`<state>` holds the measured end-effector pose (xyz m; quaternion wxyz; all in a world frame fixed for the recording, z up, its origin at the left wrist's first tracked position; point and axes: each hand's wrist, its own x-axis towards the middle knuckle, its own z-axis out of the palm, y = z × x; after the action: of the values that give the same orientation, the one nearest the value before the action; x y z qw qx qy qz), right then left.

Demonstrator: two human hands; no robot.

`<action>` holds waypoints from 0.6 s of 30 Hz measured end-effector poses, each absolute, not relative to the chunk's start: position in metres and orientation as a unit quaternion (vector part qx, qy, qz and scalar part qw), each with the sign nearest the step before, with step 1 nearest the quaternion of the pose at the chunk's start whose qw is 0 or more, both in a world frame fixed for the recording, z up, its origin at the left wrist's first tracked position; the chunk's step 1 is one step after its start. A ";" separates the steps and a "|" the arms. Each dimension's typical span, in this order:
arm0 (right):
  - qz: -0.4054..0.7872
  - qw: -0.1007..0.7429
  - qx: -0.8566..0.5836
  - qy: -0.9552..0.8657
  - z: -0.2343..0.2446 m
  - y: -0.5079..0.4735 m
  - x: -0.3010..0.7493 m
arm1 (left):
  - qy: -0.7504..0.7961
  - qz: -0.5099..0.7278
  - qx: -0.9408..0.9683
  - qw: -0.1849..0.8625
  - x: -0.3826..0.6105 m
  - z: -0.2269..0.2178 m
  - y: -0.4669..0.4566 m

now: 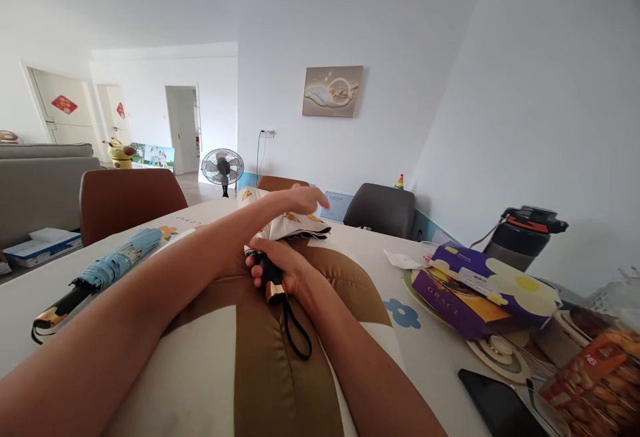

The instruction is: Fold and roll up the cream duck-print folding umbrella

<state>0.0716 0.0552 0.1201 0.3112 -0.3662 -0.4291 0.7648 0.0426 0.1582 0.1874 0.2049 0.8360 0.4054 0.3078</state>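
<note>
A folded umbrella with a white, orange-patterned canopy (285,225) extends away from me over the brown and white padded cloth. My right hand (287,265) is wrapped round its black handle (271,269), which ends in a gold-coloured cap with a black wrist strap (299,337). Crossing over from the left, my left hand (306,199) is at the canopy's far part with its fingers stretched out and slightly blurred. Whether it touches the fabric I cannot tell. Off to the left lies a second umbrella (117,260), light blue and folded, with a black and gold handle.
Along the right side of the white table (430,357) are a purple box (465,290), a black phone (495,400), a packaged snack (595,377) and a dark bottle (523,237). Chairs stand beyond, including a brown one (131,200) and a grey one (381,210).
</note>
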 end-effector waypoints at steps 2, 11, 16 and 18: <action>0.767 0.313 -0.356 -0.433 0.117 0.057 0.071 | 0.392 0.212 0.876 0.184 0.058 0.180 0.155; 0.758 0.317 -0.373 -0.432 0.116 0.057 0.069 | 0.363 0.341 0.856 0.136 0.040 0.180 0.143; 0.758 0.316 -0.368 -0.436 0.118 0.057 0.071 | 0.353 0.480 0.797 0.104 0.021 0.206 0.114; 0.759 0.318 -0.364 -0.436 0.118 0.056 0.071 | 0.335 0.537 0.768 0.097 0.004 0.216 0.101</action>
<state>0.0713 0.0561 0.1183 0.3182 -0.3641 -0.4364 0.7588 0.0043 0.1012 0.2157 0.0969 0.7681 0.3346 0.5373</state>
